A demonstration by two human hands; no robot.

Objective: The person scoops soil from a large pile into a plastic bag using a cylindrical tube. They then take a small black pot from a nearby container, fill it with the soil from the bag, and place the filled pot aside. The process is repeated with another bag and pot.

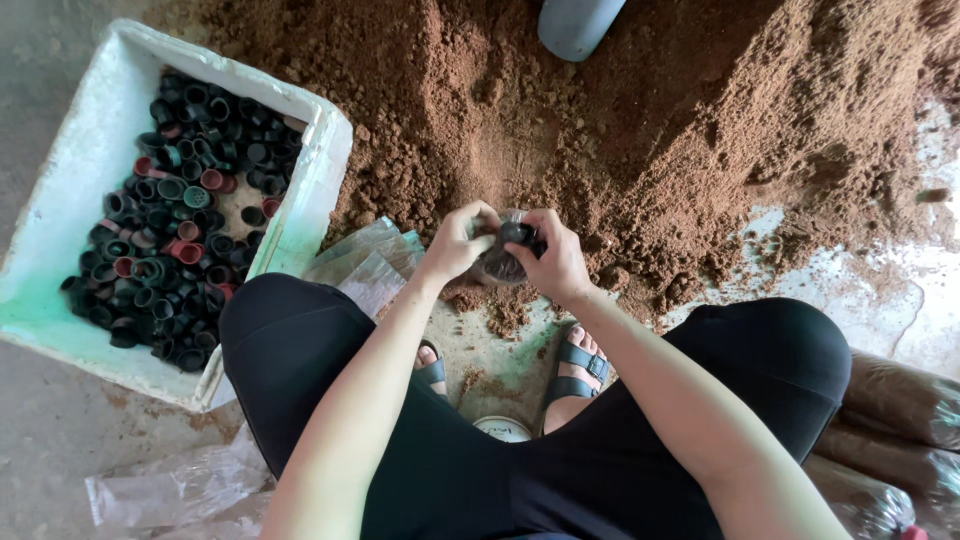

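Both hands meet in front of my knees over a clear plastic bag [498, 266] filled with brown substrate. My left hand [458, 243] grips the bag's neck from the left. My right hand [553, 262] holds the same neck from the right, fingers around a black plastic ring [517, 234] at the bag's top. The bag hangs just above the ground at the foot of a big brown substrate heap [640, 110]. I am squatting, with black trousers and sandalled feet below the hands.
A white foam box [60, 200] with several black and red rings stands at the left. Empty clear bags [375, 262] lie beside it and at bottom left [170, 488]. Filled bags [900, 420] lie at the right. A grey cylinder [578, 22] stands at the top.
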